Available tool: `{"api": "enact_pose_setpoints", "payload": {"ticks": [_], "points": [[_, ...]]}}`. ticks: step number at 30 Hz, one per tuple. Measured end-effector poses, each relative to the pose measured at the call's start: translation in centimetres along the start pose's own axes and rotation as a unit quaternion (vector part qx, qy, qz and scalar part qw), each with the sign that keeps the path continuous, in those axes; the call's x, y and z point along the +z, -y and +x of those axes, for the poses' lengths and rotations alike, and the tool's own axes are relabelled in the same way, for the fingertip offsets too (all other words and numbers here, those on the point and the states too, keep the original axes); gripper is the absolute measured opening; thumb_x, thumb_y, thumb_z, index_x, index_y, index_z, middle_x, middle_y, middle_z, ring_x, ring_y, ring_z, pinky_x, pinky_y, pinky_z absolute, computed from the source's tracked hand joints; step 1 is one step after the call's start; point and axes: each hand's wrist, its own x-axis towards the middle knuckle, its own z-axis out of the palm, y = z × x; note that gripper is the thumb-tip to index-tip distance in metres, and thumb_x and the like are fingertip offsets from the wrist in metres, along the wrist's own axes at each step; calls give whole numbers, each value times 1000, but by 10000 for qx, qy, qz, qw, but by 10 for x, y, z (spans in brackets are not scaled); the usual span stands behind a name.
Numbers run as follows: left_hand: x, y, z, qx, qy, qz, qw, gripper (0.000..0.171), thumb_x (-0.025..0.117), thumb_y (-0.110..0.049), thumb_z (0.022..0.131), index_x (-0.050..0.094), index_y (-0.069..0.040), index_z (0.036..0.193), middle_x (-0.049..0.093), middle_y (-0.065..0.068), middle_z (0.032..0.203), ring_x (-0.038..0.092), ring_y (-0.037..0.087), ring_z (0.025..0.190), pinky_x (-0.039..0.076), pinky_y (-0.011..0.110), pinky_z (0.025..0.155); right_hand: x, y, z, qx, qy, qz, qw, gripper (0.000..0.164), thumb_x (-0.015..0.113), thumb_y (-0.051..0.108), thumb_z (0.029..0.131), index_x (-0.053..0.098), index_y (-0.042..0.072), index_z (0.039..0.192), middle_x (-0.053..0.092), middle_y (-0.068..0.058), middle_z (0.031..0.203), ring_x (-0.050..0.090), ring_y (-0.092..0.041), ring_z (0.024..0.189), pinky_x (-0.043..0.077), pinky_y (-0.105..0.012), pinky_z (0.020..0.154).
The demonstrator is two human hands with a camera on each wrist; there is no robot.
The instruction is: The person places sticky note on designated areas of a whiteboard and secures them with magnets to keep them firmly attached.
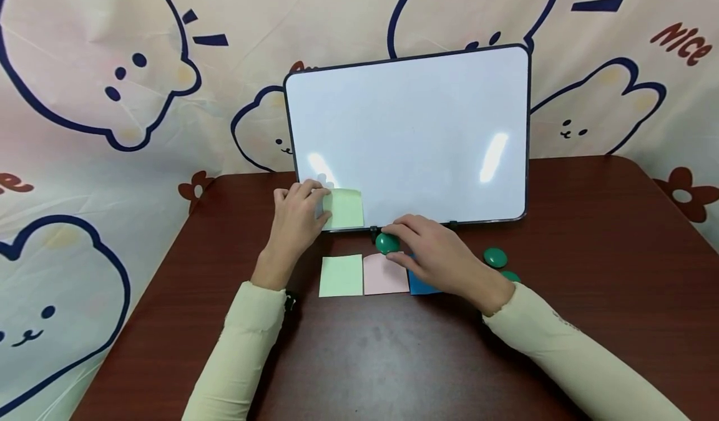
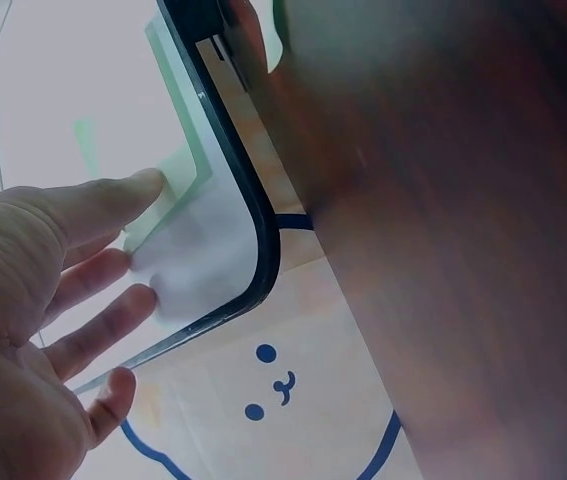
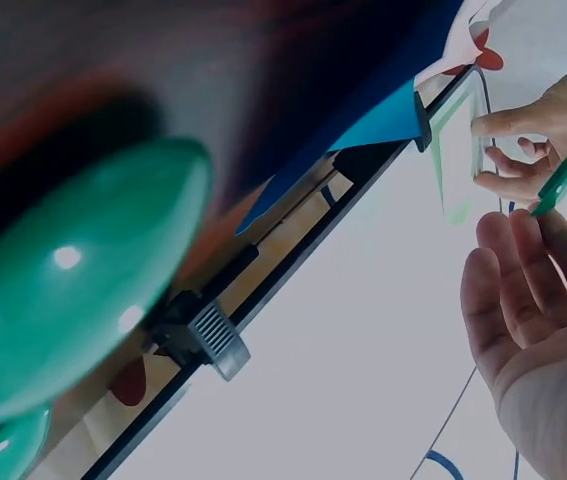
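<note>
A whiteboard [image 1: 415,134] stands tilted on the table, with a light green sticky note [image 1: 345,210] against its lower left corner. Fingers of my left hand [image 1: 296,216] touch the left edge of that note; the left wrist view shows the thumb on it and the other fingers spread. Between thumb and fingertips, my right hand [image 1: 440,256] pinches a round green magnet [image 1: 386,243] just below the board's bottom edge. On the table under it lie another light green note [image 1: 341,276], a pink note [image 1: 385,275] and a blue note [image 1: 422,284], partly covered by the right hand.
Two more green magnets, one farther back [image 1: 495,257] and one partly behind the right wrist [image 1: 510,276], lie on the brown table [image 1: 371,358]. Small black clips [image 3: 203,335] support the board's lower edge. A cartoon-printed cloth [image 1: 247,22] hangs behind.
</note>
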Motion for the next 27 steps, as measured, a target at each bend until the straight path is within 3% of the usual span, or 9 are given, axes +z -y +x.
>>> {"api": "enact_pose_setpoints", "payload": {"ticks": [7, 15, 27], "points": [[0, 0, 2, 57, -47, 50, 10000, 39, 86, -14, 77, 73, -7, 113, 66, 9, 114, 58, 31, 102, 38, 51, 86, 4, 6, 11, 105, -56, 65, 9999, 44, 74, 32, 90, 62, 11, 126, 62, -3, 117, 62, -14, 95, 56, -29, 80], [-1, -3, 1, -147, 63, -44, 9999, 37, 85, -13, 79, 72, -6, 113, 65, 10, 115, 58, 31, 103, 38, 52, 88, 6, 15, 27, -321, -47, -366, 9988, 42, 73, 31, 91, 63, 9, 125, 64, -5, 115, 64, -18, 98, 57, -31, 82], [-1, -6, 1, -174, 162, 80, 9997, 37, 84, -15, 80, 72, -7, 114, 64, 11, 116, 57, 31, 104, 38, 52, 90, 7, 10, 58, 89, 548, -236, 9982, 42, 68, 31, 95, 60, 6, 128, 61, -9, 120, 61, -19, 105, 55, -30, 90]]}}
